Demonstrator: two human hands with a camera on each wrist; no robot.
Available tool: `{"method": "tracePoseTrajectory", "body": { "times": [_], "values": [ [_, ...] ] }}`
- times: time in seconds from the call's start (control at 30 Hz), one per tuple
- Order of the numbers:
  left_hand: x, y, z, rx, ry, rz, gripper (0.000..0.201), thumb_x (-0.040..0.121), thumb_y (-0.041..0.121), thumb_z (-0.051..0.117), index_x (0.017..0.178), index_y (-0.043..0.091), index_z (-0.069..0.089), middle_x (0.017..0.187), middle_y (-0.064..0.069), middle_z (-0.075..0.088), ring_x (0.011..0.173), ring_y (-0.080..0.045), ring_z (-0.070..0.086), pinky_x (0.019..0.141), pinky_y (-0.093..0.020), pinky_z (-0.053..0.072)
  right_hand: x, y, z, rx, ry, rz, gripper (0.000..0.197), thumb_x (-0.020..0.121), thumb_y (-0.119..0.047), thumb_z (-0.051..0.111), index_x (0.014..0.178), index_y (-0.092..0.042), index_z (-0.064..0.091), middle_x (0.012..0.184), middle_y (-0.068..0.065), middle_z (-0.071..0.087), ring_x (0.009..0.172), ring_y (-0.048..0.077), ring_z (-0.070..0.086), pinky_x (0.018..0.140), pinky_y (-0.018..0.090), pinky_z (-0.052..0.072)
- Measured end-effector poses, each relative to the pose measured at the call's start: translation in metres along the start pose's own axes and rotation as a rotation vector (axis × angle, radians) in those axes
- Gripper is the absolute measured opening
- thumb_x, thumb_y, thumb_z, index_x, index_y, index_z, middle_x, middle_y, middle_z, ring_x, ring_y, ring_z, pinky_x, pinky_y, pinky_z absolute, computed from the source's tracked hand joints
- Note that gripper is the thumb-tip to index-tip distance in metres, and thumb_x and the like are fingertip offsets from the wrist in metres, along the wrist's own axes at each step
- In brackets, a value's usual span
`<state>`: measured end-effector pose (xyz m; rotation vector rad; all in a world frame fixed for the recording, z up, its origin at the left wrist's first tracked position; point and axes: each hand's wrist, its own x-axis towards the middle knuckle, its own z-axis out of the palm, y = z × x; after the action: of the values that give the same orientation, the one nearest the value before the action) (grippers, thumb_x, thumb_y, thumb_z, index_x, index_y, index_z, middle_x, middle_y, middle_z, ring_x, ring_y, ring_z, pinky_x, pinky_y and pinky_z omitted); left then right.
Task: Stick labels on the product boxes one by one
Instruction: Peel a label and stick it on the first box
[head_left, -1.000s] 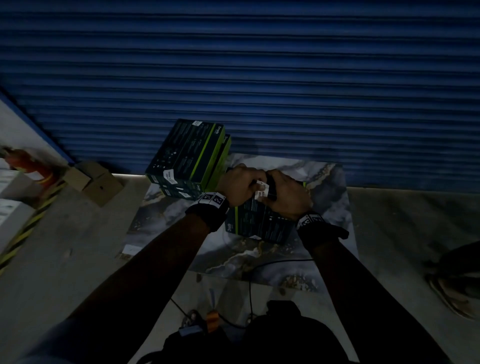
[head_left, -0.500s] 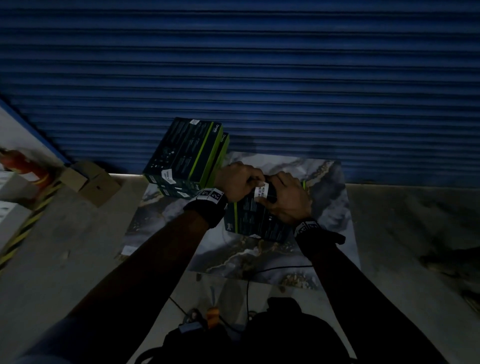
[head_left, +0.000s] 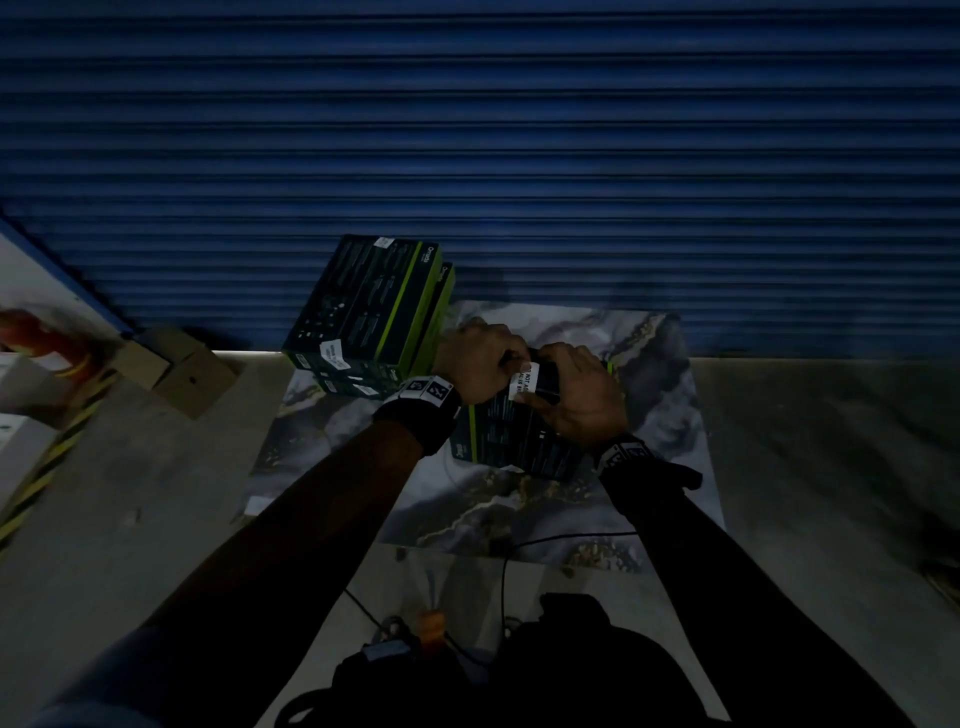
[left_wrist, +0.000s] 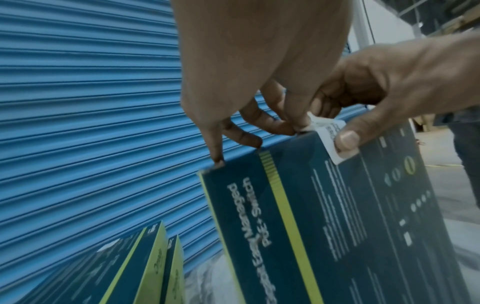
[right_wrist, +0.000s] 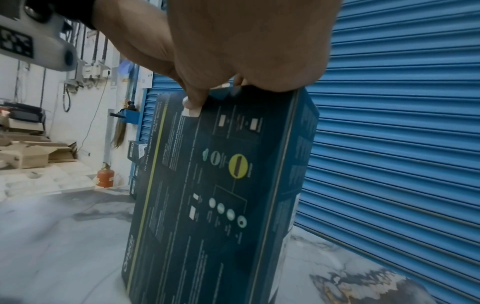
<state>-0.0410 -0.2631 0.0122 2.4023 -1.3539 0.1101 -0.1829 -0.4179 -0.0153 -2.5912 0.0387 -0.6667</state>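
White printed label (left_wrist: 335, 137) folds over dark teal product box (left_wrist: 350, 226) top edge; right hand (head_left: 582, 400) thumb presses it, left hand (head_left: 480, 364) pinches it; smooth firmly downward.

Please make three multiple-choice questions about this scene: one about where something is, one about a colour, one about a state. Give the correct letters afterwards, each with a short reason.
1. Where does the white label sit on the upright product box?
A. at its top edge
B. at its bottom edge
C. on the floor beside it

2. What colour is the roller shutter behind the boxes?
A. red
B. blue
C. white

3. What is the right hand doing?
A. hanging free
B. thumb pressing the label onto the box
C. holding a pen

Answers:
1. A, the label folds over the top edge in the left wrist view.
2. B, its slats are blue in every view.
3. B, the thumb lies on the label.
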Motion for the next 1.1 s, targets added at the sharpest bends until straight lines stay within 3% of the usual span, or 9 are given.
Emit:
{"method": "tracePoseTrajectory", "body": {
  "times": [0.2, 0.3, 0.47, 0.57, 0.73, 0.87, 0.97, 1.1],
  "values": [
    [0.006, -0.006, -0.001, -0.045, -0.078, -0.04, 0.016, 0.094, 0.041, 0.062, 0.107, 0.042, 0.072, 0.098, 0.009, 0.075, 0.097, -0.022, 0.065, 0.075, -0.038, 0.057, 0.003, -0.001, -0.003, 0.03, -0.026, 0.065, 0.05, 0.088, -0.053, 0.071, 0.122, -0.019, 0.057, 0.112, -0.001, 0.064, 0.102, 0.017, 0.052, 0.081, 0.027, 0.038],
    [0.006, -0.005, -0.004, -0.122, -0.064, -0.042, 0.033, 0.091, 0.048, 0.069, 0.122, 0.048, 0.056, 0.092, 0.014, 0.075, 0.088, -0.014, 0.067, 0.069, -0.034, 0.058, 0.004, -0.001, -0.002, 0.025, -0.001, 0.096, 0.042, 0.091, -0.049, 0.07, 0.118, -0.02, 0.058, 0.109, -0.003, 0.065, 0.102, 0.013, 0.051, 0.079, 0.021, 0.033],
    [0.004, -0.003, -0.002, -0.102, -0.004, -0.04, 0.027, 0.092, 0.047, 0.067, 0.116, 0.043, 0.056, 0.09, 0.015, 0.072, 0.088, -0.015, 0.063, 0.065, -0.036, 0.057, 0.011, 0.003, 0.002, 0.095, 0.031, 0.108, 0.032, 0.091, -0.04, 0.073, 0.11, -0.019, 0.06, 0.103, -0.005, 0.065, 0.096, 0.009, 0.052, 0.078, 0.023, 0.04],
    [0.002, -0.004, 0.001, -0.12, 0.069, -0.065, 0.025, 0.089, 0.049, 0.067, 0.111, 0.038, 0.06, 0.093, 0.013, 0.067, 0.087, -0.019, 0.062, 0.065, -0.037, 0.056, 0.016, 0.009, 0.002, 0.159, 0.031, 0.103, 0.025, 0.093, -0.033, 0.073, 0.108, -0.017, 0.06, 0.101, -0.003, 0.067, 0.095, 0.013, 0.059, 0.081, 0.03, 0.049],
    [-0.003, -0.013, 0.008, -0.137, 0.082, -0.049, 0.031, 0.092, 0.054, 0.061, 0.107, 0.029, 0.068, 0.106, 0.003, 0.064, 0.099, -0.03, 0.061, 0.078, -0.044, 0.055, 0.018, 0.013, 0.005, 0.2, 0.036, 0.168, 0.018, 0.093, -0.023, 0.071, 0.107, -0.017, 0.061, 0.099, 0.0, 0.067, 0.094, 0.015, 0.063, 0.083, 0.038, 0.054],
    [-0.009, -0.022, 0.014, -0.163, 0.06, 0.0, 0.056, 0.084, 0.071, 0.063, 0.116, 0.026, 0.068, 0.114, 0.001, 0.063, 0.108, -0.024, 0.06, 0.095, -0.041, 0.05, 0.017, 0.01, 0.004, 0.211, 0.05, 0.158, 0.019, 0.094, -0.027, 0.07, 0.107, -0.017, 0.06, 0.099, -0.001, 0.067, 0.094, 0.016, 0.062, 0.083, 0.036, 0.054],
    [-0.009, -0.022, 0.014, -0.208, 0.007, -0.007, 0.074, 0.078, 0.08, 0.06, 0.124, 0.023, 0.067, 0.117, -0.004, 0.067, 0.109, -0.025, 0.062, 0.094, -0.041, 0.052, 0.013, 0.01, 0.002, 0.223, 0.009, 0.167, 0.03, 0.091, -0.037, 0.073, 0.111, -0.021, 0.058, 0.103, -0.005, 0.065, 0.099, 0.016, 0.06, 0.086, 0.027, 0.049],
    [-0.004, -0.022, 0.011, -0.201, -0.029, -0.024, 0.075, 0.075, 0.083, 0.057, 0.122, 0.025, 0.068, 0.116, -0.003, 0.068, 0.107, -0.024, 0.064, 0.091, -0.04, 0.053, 0.015, 0.011, 0.002, 0.172, -0.012, 0.153, 0.031, 0.089, -0.026, 0.075, 0.115, -0.018, 0.06, 0.109, -0.003, 0.061, 0.101, 0.019, 0.055, 0.086, 0.031, 0.046]
  ]
}}
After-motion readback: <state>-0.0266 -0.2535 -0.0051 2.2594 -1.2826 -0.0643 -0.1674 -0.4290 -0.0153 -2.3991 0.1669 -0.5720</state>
